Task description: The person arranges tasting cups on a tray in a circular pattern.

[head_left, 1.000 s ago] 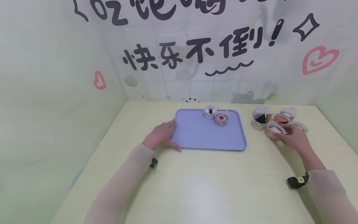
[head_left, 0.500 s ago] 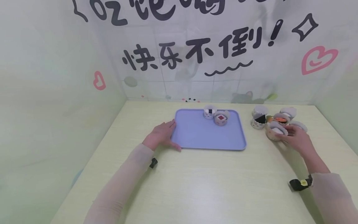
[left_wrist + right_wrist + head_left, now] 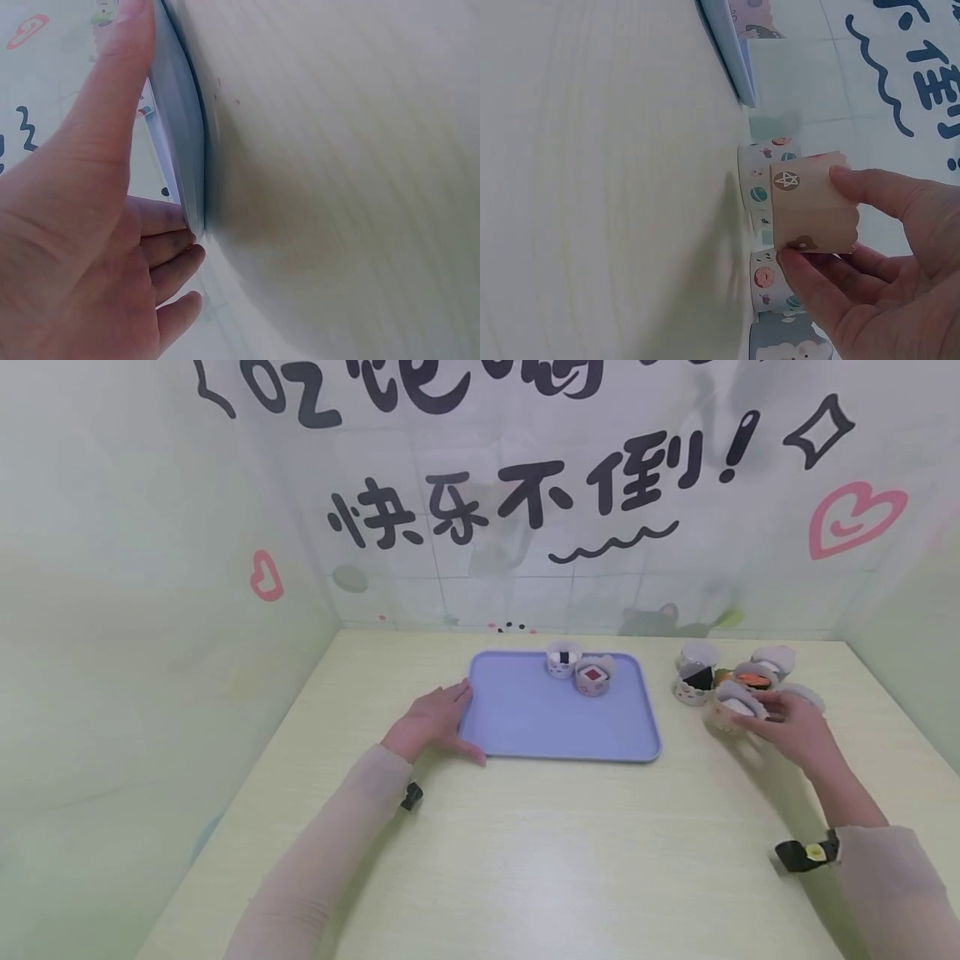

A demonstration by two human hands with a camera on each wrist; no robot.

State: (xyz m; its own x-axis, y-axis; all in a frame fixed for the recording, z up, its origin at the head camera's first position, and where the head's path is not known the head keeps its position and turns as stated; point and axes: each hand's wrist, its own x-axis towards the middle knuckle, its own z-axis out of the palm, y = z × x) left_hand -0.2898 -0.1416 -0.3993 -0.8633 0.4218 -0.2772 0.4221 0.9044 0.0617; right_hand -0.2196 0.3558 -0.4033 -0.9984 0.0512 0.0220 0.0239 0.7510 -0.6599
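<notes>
My left hand (image 3: pixel 429 723) rests against the left edge and near corner of a blue tray (image 3: pixel 555 718), thumb and fingers spread; in the left wrist view its fingertips touch the tray wall (image 3: pixel 180 127). Two paper cups stand at the back of the tray: one with a black-banded white piece (image 3: pixel 562 661), one with a red-centred piece (image 3: pixel 593 676). With thumb and fingers my right hand (image 3: pixel 798 731) pinches a tan paper cup (image 3: pixel 814 206) with a white filling (image 3: pixel 735 708). In the right wrist view this cup appears raised off the table.
Right of the tray stand several more paper cups, among them one with a black triangle (image 3: pixel 694 683) and one with an orange topping (image 3: pixel 753 677). A wall sheet with large dark writing (image 3: pixel 457 508) rises behind the pale wooden table (image 3: pixel 555 860).
The tan cup in my right hand has shifted slightly and now shows a gap above its shadow. My left hand and the tray stay as they were.
</notes>
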